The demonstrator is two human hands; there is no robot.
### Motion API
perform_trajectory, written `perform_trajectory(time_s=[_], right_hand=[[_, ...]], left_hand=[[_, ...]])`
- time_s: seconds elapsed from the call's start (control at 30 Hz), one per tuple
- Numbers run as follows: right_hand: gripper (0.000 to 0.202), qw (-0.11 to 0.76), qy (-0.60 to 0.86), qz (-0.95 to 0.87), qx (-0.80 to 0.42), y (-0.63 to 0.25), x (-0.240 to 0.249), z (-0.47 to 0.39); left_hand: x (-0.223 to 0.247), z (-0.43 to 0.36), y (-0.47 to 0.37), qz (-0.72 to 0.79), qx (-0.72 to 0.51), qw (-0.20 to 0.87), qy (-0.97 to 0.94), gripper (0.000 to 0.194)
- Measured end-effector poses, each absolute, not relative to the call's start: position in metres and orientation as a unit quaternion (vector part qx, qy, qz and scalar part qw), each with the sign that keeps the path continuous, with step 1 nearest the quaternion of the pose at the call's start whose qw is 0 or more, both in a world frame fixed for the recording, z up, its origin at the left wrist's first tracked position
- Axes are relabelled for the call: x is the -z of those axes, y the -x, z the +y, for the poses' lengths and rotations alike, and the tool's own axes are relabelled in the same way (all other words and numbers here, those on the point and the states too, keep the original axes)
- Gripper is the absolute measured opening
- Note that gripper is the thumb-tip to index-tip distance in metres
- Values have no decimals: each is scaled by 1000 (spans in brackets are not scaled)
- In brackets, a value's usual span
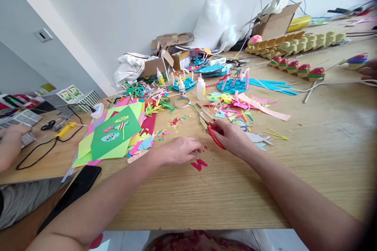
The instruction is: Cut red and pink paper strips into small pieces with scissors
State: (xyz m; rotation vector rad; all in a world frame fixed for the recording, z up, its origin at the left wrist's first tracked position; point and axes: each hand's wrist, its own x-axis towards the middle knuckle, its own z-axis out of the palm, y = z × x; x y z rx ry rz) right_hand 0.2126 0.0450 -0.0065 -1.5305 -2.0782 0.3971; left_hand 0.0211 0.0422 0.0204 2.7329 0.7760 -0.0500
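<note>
1. Nearest the person, the red paper strips [199,164] are lying flat on the table [235,200], in a small cluster. Their long axes are mostly slanting, the far ends toward the left and the near ends toward the right, though one or two are overlapping and hard to separate.

2. Just beyond the strips, the left hand [180,151] is hovering low over or resting on the table; which of the two cannot be told. Its fingers are pointing right, bent and close together; whether they are pinching anything cannot be told.

3. From those fingertips, the strips are lying toward the person and slightly right, very near but apart. The left hand is clearly the nearer of the two.

4. A few tiny red scraps [205,148] are lying just right of the left fingertips, between them and the scissors.

5. Farther right and beyond, the right hand [232,137] is gripping the scissors [211,126], its fingers closed around the red handles. The blades are standing apart, pointing away and to the left, so their tips are facing away from the strips.

6. Beyond both hands, coloured confetti [177,120] is lying to the left of the blades, and a glue bottle [201,88] is standing upright farther back.
</note>
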Motion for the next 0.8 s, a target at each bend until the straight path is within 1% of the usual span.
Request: perform_trajectory(time_s=[0.07,0.23,0.4,0.67,0.8], right_hand=[[26,263,565,-769,-143,-212,8,46],[25,272,568,-763,-147,-212,9,46],[25,284,568,-758,-151,-213,8,46],[28,281,560,-764,-153,-214,9,46],[28,285,560,-762,-158,-214,8,46]], left_hand=[[-17,31,-25,265,18,137,-954,15],[-5,29,-29,273,19,145,-951,8],[1,29,-31,292,10,153,-944,7],[-1,28,-32,317,-24,200,-927,8],[-4,27,-29,354,-64,274,-892,7]])
